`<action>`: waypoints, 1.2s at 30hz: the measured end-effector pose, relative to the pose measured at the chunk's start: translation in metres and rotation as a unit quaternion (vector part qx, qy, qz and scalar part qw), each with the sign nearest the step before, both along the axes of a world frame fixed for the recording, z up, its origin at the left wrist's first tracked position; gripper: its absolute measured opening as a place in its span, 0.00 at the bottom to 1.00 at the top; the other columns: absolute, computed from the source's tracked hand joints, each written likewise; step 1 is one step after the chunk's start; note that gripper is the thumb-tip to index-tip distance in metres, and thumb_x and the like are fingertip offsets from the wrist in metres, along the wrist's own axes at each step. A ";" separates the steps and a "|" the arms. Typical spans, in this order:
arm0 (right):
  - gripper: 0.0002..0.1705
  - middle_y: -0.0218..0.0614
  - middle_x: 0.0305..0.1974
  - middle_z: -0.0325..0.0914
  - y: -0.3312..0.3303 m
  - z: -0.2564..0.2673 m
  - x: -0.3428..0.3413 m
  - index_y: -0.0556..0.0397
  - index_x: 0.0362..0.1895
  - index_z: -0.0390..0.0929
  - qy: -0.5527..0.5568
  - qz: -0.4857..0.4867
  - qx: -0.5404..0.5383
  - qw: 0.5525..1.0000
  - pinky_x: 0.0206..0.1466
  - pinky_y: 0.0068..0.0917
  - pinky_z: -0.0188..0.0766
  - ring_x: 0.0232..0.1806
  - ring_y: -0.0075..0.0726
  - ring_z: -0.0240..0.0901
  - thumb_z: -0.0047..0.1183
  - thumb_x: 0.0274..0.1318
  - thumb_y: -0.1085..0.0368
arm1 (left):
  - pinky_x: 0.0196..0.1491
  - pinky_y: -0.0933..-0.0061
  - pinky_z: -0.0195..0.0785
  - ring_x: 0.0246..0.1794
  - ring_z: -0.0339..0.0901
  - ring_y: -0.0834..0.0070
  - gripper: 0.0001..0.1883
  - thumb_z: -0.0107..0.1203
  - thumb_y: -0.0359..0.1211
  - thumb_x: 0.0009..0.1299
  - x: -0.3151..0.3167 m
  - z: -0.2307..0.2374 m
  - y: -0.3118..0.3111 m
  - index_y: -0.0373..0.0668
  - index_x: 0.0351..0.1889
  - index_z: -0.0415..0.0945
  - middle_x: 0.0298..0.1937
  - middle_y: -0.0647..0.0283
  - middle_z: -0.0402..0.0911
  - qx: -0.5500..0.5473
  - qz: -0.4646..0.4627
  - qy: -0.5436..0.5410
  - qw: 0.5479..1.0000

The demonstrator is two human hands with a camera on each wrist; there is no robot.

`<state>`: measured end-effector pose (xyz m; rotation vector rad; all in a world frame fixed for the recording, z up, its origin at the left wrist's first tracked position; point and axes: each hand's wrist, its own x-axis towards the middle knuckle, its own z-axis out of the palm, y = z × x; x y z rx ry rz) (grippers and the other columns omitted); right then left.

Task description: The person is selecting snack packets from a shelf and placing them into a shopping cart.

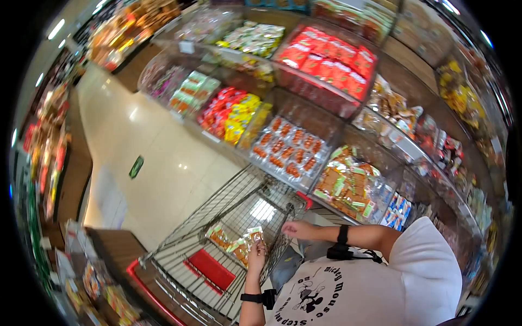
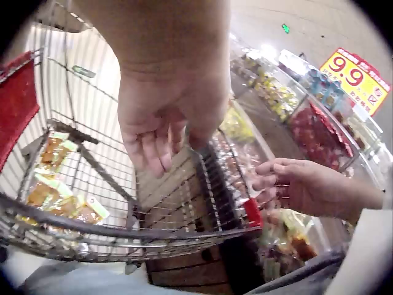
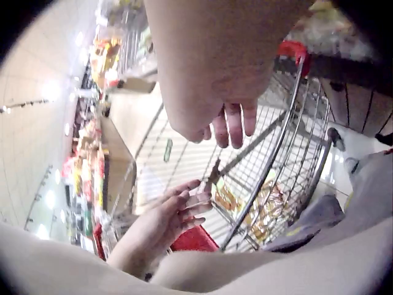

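Observation:
My left hand [image 1: 256, 256] is over the shopping cart [image 1: 187, 231], fingers relaxed and with nothing in them. In the head view it overlaps clear snack packets [image 1: 218, 237] with orange-brown contents, which lie in the cart's wire basket. The left wrist view shows those packets [image 2: 58, 200] off to one side of the left hand [image 2: 169, 123]. My right hand [image 1: 299, 229] is above the cart's near side, close to its red corner [image 1: 305, 200]. Loosely bent, empty fingers show on the right hand [image 3: 230, 123] in the right wrist view.
Beyond the cart stand tiered clear bins with red packets [image 1: 329, 60], red and yellow sweets [image 1: 229, 113], bagged orange-brown snacks [image 1: 288, 146] and orange-brown packets [image 1: 345, 182]. A wooden display [image 1: 117, 250] borders the cart's left. Tiled floor [image 1: 130, 136] stretches away at left.

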<state>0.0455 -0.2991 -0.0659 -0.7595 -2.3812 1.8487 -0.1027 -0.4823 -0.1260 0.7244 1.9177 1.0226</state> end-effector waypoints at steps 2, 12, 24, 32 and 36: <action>0.09 0.36 0.24 0.71 0.033 0.032 0.025 0.54 0.33 0.67 0.025 -0.128 0.040 0.991 0.29 0.25 0.65 0.26 0.29 0.69 0.44 0.46 0.64 | 0.36 0.77 0.63 0.31 0.70 0.74 0.16 0.42 0.34 0.61 0.004 0.009 0.035 0.35 0.45 0.61 0.31 0.56 0.72 0.054 -0.030 -0.030 0.998; 0.30 0.45 0.34 0.64 0.117 -0.037 0.181 0.55 0.41 0.59 -0.226 -0.541 0.291 0.756 0.41 0.41 0.57 0.39 0.49 0.60 0.54 0.31 0.57 | 0.38 0.81 0.61 0.35 0.68 0.78 0.14 0.41 0.32 0.62 0.097 0.104 0.220 0.37 0.45 0.63 0.35 0.61 0.72 0.155 -0.224 -0.042 0.961; 0.14 0.34 0.22 0.67 0.127 -0.023 0.191 0.57 0.27 0.65 -0.011 -0.591 0.031 0.806 0.28 0.18 0.60 0.24 0.25 0.63 0.55 0.37 0.64 | 0.41 0.63 0.60 0.37 0.67 0.54 0.17 0.45 0.39 0.54 0.148 -0.016 0.304 0.35 0.36 0.66 0.35 0.46 0.71 -0.015 -0.229 0.204 0.952; 0.10 0.32 0.21 0.67 0.138 -0.034 0.157 0.57 0.27 0.66 -0.020 -0.682 0.012 0.731 0.28 0.21 0.60 0.24 0.23 0.62 0.51 0.41 0.67 | 0.33 0.75 0.62 0.30 0.69 0.70 0.15 0.48 0.36 0.56 0.131 -0.067 0.304 0.36 0.37 0.64 0.31 0.56 0.71 0.011 -0.203 0.020 0.979; 0.11 0.32 0.21 0.68 0.150 -0.040 0.160 0.57 0.30 0.67 0.097 -0.664 0.040 0.740 0.25 0.20 0.59 0.21 0.22 0.62 0.52 0.41 0.66 | 0.25 0.79 0.61 0.24 0.68 0.77 0.11 0.48 0.30 0.56 0.134 -0.075 0.303 0.38 0.35 0.64 0.27 0.62 0.71 0.013 -0.240 0.004 0.971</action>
